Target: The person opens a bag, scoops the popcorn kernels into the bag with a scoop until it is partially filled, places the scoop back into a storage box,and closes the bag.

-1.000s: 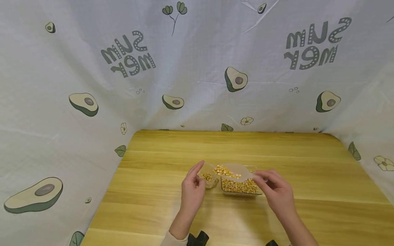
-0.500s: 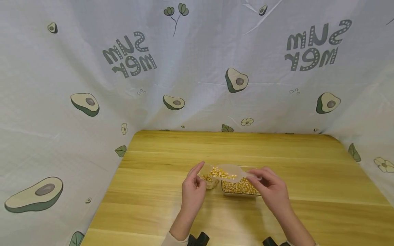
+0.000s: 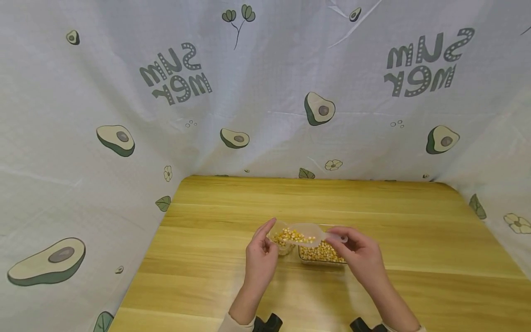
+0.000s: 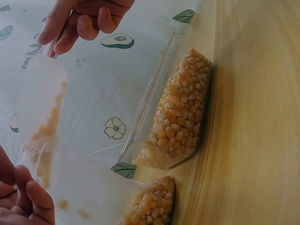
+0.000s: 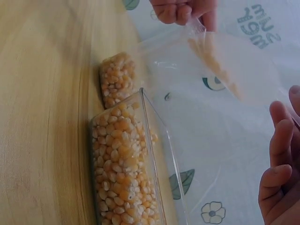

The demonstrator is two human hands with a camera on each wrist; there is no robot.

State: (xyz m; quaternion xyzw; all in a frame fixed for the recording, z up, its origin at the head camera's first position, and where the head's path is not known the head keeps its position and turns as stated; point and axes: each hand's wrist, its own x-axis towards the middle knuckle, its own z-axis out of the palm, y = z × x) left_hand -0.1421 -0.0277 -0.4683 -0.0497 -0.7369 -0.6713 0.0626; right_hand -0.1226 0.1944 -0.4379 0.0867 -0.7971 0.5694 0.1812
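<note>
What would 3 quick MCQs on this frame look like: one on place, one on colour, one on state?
1. Where is the scoop?
A. Lying flat on the table
B. Held over the small cup, left of the clear tray
C. Behind the tray, at the curtain

2. What colour are the kernels?
A. Yellow
B. Green
C. Black

3. What is in the scoop?
A. Nothing
B. Water
C. A load of kernels

Answers:
1 B: the head view shows the right hand holding the scoop by its handle above the cup, which the left hand holds.
2 A: both wrist views show yellow corn in tray and cup.
3 C: kernels show through the scoop's clear bowl in the head view.
</note>
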